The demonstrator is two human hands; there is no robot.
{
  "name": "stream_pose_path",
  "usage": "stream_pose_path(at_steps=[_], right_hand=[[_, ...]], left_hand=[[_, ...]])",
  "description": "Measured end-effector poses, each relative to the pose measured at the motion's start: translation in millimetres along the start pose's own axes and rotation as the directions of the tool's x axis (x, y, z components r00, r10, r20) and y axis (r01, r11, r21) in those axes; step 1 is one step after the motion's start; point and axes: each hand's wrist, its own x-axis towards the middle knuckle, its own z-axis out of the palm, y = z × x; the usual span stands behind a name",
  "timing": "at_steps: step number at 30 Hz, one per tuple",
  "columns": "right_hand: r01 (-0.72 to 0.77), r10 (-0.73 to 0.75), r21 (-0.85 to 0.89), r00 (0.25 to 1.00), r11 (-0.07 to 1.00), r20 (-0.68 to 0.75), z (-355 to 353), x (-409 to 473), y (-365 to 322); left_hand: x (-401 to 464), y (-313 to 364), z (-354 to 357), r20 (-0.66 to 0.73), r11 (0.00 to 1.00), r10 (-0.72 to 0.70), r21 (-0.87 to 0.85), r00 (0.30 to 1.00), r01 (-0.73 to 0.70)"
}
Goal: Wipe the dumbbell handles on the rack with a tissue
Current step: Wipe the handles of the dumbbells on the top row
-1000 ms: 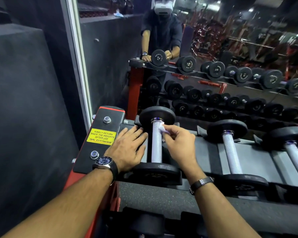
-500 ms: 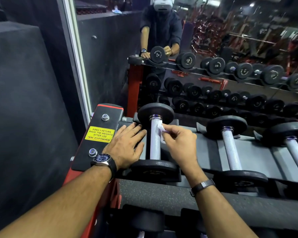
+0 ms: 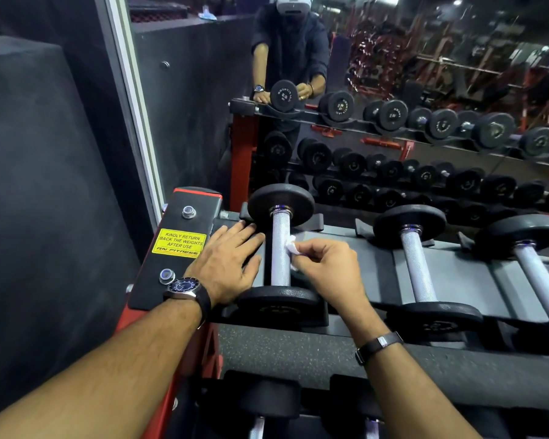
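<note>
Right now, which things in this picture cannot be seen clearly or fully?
Head view only:
- Tissue: mostly hidden inside the right hand.
- Lower shelf dumbbells: handles cut off by the bottom edge.
- Third dumbbell on the top shelf: near end cut off by the right edge.
- Markings on the first dumbbell's near plate: too dark to read.

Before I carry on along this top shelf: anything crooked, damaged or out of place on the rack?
Nothing stands out. The three dumbbells on the top shelf sit in their cradles, handles roughly parallel. The right hand pinches the tissue against the first dumbbell handle; the left hand rests flat beside it.
</note>
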Motion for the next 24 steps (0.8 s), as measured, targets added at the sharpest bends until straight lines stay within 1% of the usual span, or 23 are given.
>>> stream_pose_path(at_steps=[3, 6, 9, 10, 13, 15, 18, 20, 22, 24], right_hand=[[-0.029, 0.029, 0.036, 1.0, 0.999, 0.0, -2, -3, -1], [-0.101, 0.097, 0.045, 0.992, 0.994, 0.085, -6, -9, -3], [-0.118, 0.116, 0.012, 0.986, 0.993, 0.118, -10, -10, -4], [-0.116, 0.114, 0.009, 0.987, 0.993, 0.109, -9, -7, -5], [-0.066, 0.066, 0.033, 0.998, 0.997, -0.008, 1, 14, -11], [-0.027, 0.029, 0.04, 0.998, 0.999, -0.061, 9, 29, -15], [-0.004, 0.003, -0.006, 0.997, 1.0, -0.078, 13, 32, -16], [-0.051, 0.051, 0.011, 0.998, 0.999, -0.022, 8, 20, -10], [-0.132, 0.127, 0.049, 0.987, 0.99, 0.103, 0, 3, 0], [-0.2, 0.178, 0.076, 0.957, 0.977, 0.229, -9, -9, 8]], left_hand=[[-1, 0, -1, 0.002, 1.0, 0.002, 0.012, 1.0, -0.002], [-1, 0, 0, 0.012, 1.0, 0.0, 0.009, 1.0, -0.001], [0, -1, 0, 0.023, 1.0, -0.006, 0.011, 1.0, 0.005], [0, -1, 0, 0.026, 1.0, -0.005, 0.01, 1.0, 0.004], [-1, -1, 0, 0.034, 1.0, -0.01, -0.001, 0.999, 0.01], [-1, -1, -1, 0.037, 1.0, -0.014, -0.008, 0.999, 0.014], [-1, -2, -1, 0.046, 1.0, -0.015, -0.012, 0.999, 0.016], [0, -2, 0, 0.048, 1.0, -0.011, -0.014, 0.999, 0.012], [0, -3, 1, 0.05, 1.0, -0.008, -0.012, 0.999, 0.009], [0, -2, 0, 0.047, 1.0, -0.006, -0.008, 0.999, 0.006]])
